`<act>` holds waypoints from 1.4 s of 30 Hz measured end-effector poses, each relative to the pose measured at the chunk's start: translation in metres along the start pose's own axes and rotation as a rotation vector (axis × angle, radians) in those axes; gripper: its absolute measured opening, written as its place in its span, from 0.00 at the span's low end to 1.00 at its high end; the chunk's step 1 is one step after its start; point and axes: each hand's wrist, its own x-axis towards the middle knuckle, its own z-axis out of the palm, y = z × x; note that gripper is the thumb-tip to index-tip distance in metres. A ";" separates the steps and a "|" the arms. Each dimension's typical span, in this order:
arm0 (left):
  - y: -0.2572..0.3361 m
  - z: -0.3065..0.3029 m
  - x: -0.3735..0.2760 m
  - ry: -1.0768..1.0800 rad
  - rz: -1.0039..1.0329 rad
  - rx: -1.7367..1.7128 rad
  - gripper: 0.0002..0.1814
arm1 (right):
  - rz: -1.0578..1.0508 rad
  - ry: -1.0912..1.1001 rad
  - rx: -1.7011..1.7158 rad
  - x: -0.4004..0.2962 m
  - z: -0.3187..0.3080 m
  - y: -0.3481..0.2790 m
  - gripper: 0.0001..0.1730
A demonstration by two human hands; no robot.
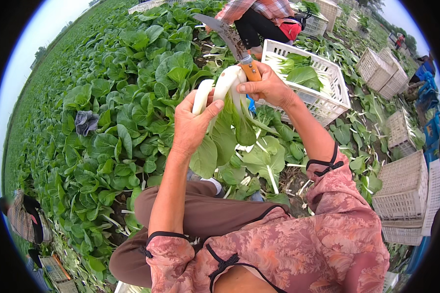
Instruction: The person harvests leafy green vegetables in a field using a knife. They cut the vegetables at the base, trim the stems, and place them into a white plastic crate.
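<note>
My left hand (192, 124) grips white stalks of a leafy bok choy (223, 86), the thumb lying across one stem. Its green leaves hang down over the cut ground between my knees. In my right hand (269, 86) is the orange wooden handle of a curved harvesting knife (229, 34), its blade soiled and pointing up and away to the left. The thumb and fingers of that hand also touch the plant's pale stems. Just beyond my right wrist stands a white plastic crate (310, 100) with trimmed bok choy in it.
Dense standing bok choy (132, 95) fills the left side. Loose leaves (266, 159) litter the ground before me. A person in a plaid shirt (258, 11) crouches ahead; another person (24, 216) bends at far left. Stacked crates (399, 190) line the right.
</note>
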 end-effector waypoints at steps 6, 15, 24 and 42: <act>-0.036 0.012 0.021 -0.108 -0.123 -0.117 0.19 | 0.033 -0.036 -0.115 -0.002 -0.022 0.026 0.25; -0.049 0.061 0.012 -0.334 -0.144 0.360 0.20 | 0.152 0.332 -0.393 -0.023 -0.091 0.070 0.22; -0.070 0.056 0.049 -0.349 -0.208 0.016 0.27 | 0.090 0.023 0.309 -0.016 -0.060 0.086 0.22; -0.093 0.035 0.044 -0.238 -0.413 -0.231 0.22 | -0.501 0.273 -1.242 -0.028 -0.052 0.083 0.18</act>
